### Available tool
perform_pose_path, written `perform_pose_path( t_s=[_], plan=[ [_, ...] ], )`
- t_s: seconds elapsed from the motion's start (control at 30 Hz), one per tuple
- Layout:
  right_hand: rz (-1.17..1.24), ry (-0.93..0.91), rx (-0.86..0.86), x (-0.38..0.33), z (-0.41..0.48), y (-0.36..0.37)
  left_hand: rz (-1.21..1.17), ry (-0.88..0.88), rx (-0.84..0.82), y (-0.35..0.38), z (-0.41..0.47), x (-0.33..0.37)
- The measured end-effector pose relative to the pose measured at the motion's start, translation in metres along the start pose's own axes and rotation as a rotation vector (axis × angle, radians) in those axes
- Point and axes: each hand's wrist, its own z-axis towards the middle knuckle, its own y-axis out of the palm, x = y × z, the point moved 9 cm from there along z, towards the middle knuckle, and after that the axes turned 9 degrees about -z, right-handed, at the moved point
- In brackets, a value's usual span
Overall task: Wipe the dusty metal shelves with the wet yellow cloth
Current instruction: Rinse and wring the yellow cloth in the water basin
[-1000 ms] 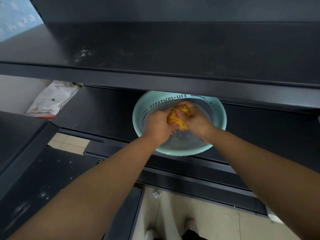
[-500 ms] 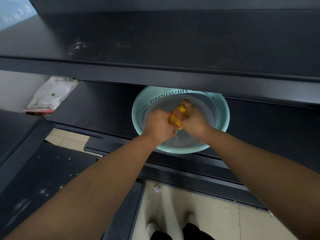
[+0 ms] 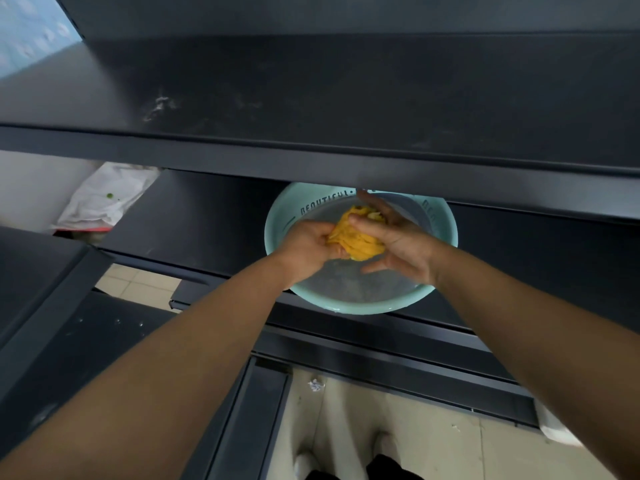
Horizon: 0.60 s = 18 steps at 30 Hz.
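A pale teal plastic basin (image 3: 277, 233) holds water, lettering printed around its inner wall. Far left lies a crumpled white plastic bag (image 3: 104, 199) — below, beige floor tiles (image 3: 433, 441) carry a small paper scrap (image 3: 316, 385).

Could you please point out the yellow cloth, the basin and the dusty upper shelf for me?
yellow cloth (image 3: 353, 239), head view, bunched middle between both hands.
basin (image 3: 360, 308), head view, near rim.
dusty upper shelf (image 3: 162, 103), head view, white dust smear on top.

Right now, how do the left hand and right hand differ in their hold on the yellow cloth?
The left hand is fisted shut on the yellow cloth; the right hand has spread fingers pressing its side. The left hand sits nearer the basin rim; the right hand reaches further back. Both touch the cloth over the basin.
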Motion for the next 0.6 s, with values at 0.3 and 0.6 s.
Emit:
perform_pose_path(
  t_s=[0.3,0.6],
  plan=[
    [-0.176,-0.164,0.314,-0.020,0.000,-0.010,-0.378,0.009,0.103,0.008,-0.022,0.011],
    [-0.361,-0.266,0.407,-0.036,-0.002,0.001,-0.511,0.067,0.232,0.006,-0.033,0.013]
  ],
)
